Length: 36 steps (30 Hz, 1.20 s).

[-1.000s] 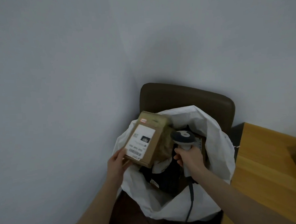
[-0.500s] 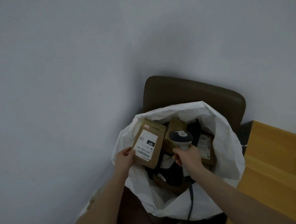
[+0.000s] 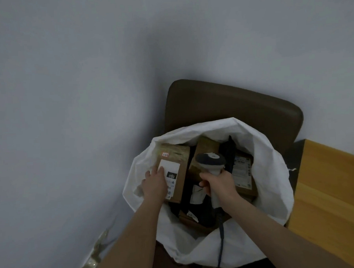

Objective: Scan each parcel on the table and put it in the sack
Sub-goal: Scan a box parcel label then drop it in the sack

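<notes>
A: Left grip?
B: The left hand (image 3: 155, 184) lies on top of the parcel (image 3: 183, 164). Its fingers run fairly straight across the white label (image 3: 170, 168), with the thumb at the box's left edge. It isn't wrapped round it, just pressing flat.
A: Parcel location?
B: Inside the sack (image 3: 272, 169), on the left side against the left wall. It's label up, directly under the left palm.
A: Right grip?
B: The right hand (image 3: 219, 185) is curled tight round the scanner (image 3: 210, 160) handle. The scanner head points up, over the sack mouth and just right of the parcel, not touching it. The cable (image 3: 221, 244) drops over the near rim.
A: Anything else?
B: A second box (image 3: 206, 146) sits behind the scanner, and a labelled box (image 3: 242, 171) lies at the right. There's dark wrapping between them; can't tell what it is. A brown chair (image 3: 232, 104) back rises behind the sack. The wooden tabletop (image 3: 328, 187) is at the right, near the sack.
</notes>
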Each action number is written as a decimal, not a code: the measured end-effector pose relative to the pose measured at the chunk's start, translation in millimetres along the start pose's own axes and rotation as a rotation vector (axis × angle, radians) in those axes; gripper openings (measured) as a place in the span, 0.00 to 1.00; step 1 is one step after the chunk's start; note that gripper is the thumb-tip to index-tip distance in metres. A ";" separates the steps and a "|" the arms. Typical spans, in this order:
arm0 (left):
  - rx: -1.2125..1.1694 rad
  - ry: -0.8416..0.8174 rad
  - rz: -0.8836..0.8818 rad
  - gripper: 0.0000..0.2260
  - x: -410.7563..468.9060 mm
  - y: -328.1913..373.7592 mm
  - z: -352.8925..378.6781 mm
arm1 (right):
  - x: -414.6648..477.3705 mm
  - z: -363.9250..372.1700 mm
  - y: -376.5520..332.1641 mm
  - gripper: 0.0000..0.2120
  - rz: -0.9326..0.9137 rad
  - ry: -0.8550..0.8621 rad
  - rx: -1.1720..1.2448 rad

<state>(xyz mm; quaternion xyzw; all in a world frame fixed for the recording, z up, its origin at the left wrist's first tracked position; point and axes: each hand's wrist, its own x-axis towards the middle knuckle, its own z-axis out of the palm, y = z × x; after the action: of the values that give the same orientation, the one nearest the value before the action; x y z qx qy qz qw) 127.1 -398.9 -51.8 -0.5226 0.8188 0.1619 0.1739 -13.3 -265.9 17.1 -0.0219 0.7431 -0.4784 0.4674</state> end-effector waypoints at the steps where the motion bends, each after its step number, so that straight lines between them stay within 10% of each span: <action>1: -0.005 -0.024 0.006 0.25 2.7 -0.7 -2.4 | -0.2 -4.0 -1.5 0.03 0.009 0.008 0.033; 17: 0.006 0.230 0.333 0.15 -96.0 122.6 -57.5 | -107.5 -100.8 1.6 0.07 0.072 0.115 0.434; 36: 0.081 0.173 0.803 0.21 -403.6 314.9 18.1 | -345.4 -353.6 184.6 0.08 -0.062 0.478 0.617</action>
<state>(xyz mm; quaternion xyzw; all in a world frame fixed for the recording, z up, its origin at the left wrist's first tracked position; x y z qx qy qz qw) 0.6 58.2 141.7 -0.1659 0.9749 0.1401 0.0481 4.3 243.9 151.9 0.2093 0.6512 -0.6848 0.2512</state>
